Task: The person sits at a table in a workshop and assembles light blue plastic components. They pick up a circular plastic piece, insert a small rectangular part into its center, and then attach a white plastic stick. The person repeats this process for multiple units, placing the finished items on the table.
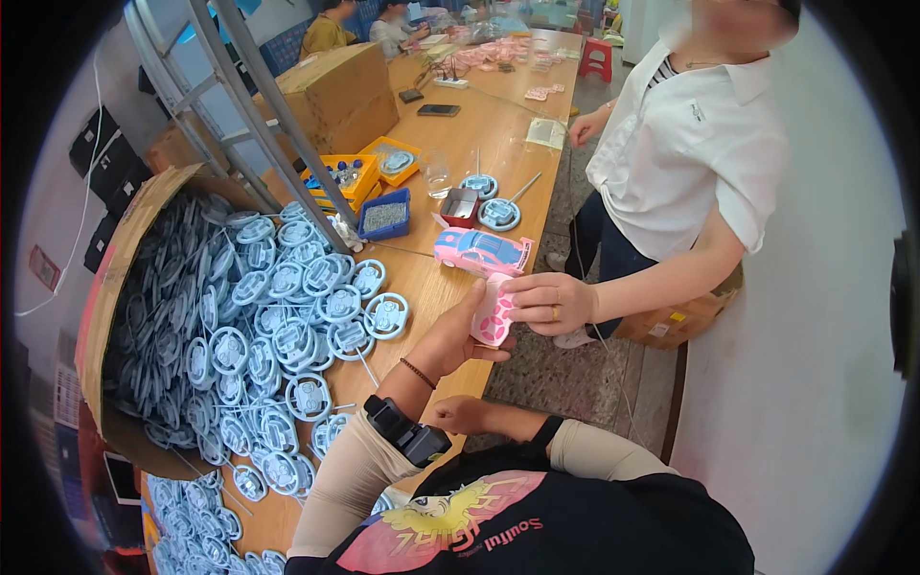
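Note:
My left hand (458, 331) is closed on a white sticker sheet (492, 316) with pink round shapes. From the right, a co-worker's hand (554, 303) touches the same sheet with its fingers. Just beyond it, a pink and blue toy car (484, 251) sits at the table's right edge. My right hand (460, 415) is held close to my body, its fingers curled in; whether anything is inside is hidden. Light blue toy steering wheels (309, 395) lie heaped to the left of my left forearm.
A tipped cardboard box (144, 278) spills steering wheels over the wooden table (422, 278). Near a metal frame (278, 115) stand a blue bin (385, 215) of small metal parts, yellow trays (350, 177) and a dark red box (459, 205). A co-worker (685, 163) stands at the right.

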`<state>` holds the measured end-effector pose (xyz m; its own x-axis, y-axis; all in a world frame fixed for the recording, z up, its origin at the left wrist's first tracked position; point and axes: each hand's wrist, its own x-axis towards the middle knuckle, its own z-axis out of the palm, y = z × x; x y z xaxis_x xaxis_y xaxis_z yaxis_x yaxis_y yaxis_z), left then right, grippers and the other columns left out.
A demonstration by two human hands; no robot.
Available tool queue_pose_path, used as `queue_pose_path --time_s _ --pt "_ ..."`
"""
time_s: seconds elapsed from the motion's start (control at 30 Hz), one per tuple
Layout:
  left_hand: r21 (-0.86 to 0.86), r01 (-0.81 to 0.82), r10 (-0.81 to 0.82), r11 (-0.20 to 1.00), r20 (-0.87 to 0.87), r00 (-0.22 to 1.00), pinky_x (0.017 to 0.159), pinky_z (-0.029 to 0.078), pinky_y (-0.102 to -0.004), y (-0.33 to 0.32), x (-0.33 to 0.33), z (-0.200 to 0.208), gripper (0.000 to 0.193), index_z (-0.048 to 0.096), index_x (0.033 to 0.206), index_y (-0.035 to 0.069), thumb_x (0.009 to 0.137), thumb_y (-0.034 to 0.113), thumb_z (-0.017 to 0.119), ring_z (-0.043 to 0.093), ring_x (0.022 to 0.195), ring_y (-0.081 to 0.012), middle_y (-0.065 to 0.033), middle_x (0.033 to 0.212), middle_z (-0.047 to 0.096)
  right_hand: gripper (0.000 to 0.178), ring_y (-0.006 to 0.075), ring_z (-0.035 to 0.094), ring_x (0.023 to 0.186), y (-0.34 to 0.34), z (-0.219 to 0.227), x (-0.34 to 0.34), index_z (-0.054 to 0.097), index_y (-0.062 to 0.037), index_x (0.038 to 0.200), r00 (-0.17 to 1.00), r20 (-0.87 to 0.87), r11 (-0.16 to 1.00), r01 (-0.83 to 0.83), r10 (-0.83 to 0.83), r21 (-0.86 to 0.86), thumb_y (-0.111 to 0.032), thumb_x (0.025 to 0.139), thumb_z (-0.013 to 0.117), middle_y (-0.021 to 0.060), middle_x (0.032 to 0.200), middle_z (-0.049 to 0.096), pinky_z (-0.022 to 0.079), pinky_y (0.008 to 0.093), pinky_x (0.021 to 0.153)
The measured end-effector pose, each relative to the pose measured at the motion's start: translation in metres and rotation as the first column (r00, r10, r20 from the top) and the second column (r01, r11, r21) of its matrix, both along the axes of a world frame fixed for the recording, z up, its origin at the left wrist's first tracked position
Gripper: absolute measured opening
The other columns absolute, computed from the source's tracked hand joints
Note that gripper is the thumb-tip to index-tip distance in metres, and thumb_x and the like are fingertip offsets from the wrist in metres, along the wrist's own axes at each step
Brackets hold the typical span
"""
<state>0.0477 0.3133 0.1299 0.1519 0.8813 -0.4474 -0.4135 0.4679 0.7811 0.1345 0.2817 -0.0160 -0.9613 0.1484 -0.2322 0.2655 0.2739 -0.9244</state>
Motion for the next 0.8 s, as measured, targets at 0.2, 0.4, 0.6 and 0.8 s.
queue_pose_path --time_s 0.2,0.4,0.6,0.8 --pt "0.116 -0.104 0.090 0.988 0.115 0.989 0.067 0.055 -0.0264 -0.028 -0.024 -0.029 0.038 0.042 0.116 -0.001 0.092 0.029 0.040 0.061 0.087 -0.0246 -0.0099 0.098 0.057 0.047 0.0200 0.056 0.057 0.005 0.021 0.002 0.057 -0.0028 0.073 0.990 0.138 1.000 -0.013 0.016 -0.022 -0.049 0.079 0.054 0.0092 0.059 0.056 0.043 0.0326 0.054" --pt "0.299 -0.295 0.314 0.907 -0.018 0.949 0.078 0.051 -0.0327 -0.078 -0.053 -0.011 0.039 0.043 0.119 0.004 0.084 0.013 0.056 0.058 0.095 -0.0241 -0.0098 0.104 0.057 0.045 0.0184 0.055 0.058 0.007 0.016 -0.005 0.058 -0.0023 0.078 0.986 0.153 0.997 0.068 -0.060 -0.042 -0.047 0.077 0.059 0.0085 0.065 0.058 0.043 0.0314 0.054" --pt "0.331 -0.418 0.471 0.846 -0.097 0.877 0.076 0.051 -0.0311 -0.118 -0.076 -0.005 0.039 0.044 0.117 0.004 0.083 0.016 0.058 0.059 0.095 -0.0230 -0.0103 0.104 0.057 0.040 0.0129 0.049 0.058 0.015 0.020 -0.007 0.060 -0.0008 0.081 0.988 0.066 0.990 0.139 -0.138 -0.018 -0.041 0.077 0.063 0.0036 0.064 0.054 0.039 0.0268 0.053" --pt "0.302 -0.446 0.476 0.843 -0.030 0.879 0.076 0.052 -0.0310 -0.140 -0.066 -0.018 0.037 0.043 0.116 0.002 0.083 0.012 0.056 0.059 0.095 -0.0241 -0.0118 0.104 0.057 0.036 0.0093 0.047 0.056 0.022 0.040 -0.007 0.061 -0.0005 0.079 0.947 -0.014 0.943 0.319 -0.321 -0.094 -0.036 0.079 0.061 0.0009 0.060 0.052 0.037 0.0248 0.051"
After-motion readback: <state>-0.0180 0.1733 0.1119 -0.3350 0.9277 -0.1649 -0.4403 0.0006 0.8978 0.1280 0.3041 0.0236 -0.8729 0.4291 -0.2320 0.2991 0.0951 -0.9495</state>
